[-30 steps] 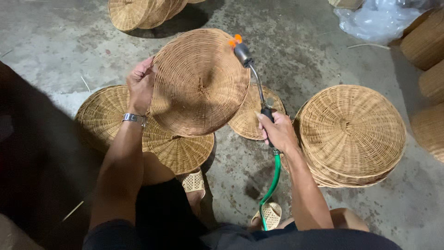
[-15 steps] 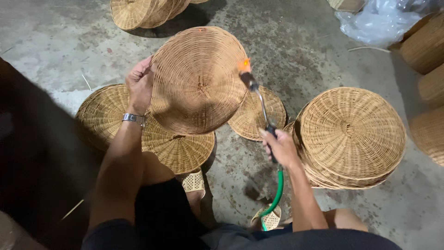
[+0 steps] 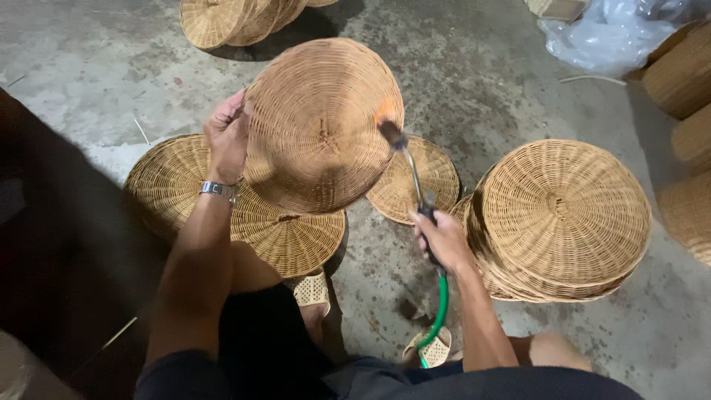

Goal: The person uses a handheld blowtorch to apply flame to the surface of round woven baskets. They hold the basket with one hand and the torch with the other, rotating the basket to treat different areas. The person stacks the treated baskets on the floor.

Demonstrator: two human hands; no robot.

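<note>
My left hand (image 3: 227,135) grips the rim of a round wicker basket (image 3: 318,126), held up with its underside facing me. A gas torch (image 3: 406,164) with a thin metal tube is in my right hand (image 3: 443,238), which is closed around its handle. The torch's small orange flame (image 3: 384,110) touches the right edge of the basket. A green hose (image 3: 439,311) runs from the handle down between my knees.
Flat wicker baskets (image 3: 185,185) lie on the concrete floor below the raised one. A stack of baskets (image 3: 561,218) stands to the right, another stack (image 3: 229,18) at the top. A clear plastic sheet (image 3: 603,37) lies top right. My sandalled feet (image 3: 312,290) are below.
My right hand has drawn the torch downward and to the left along the basket's right edge. The basket has stayed raised in my left hand.
</note>
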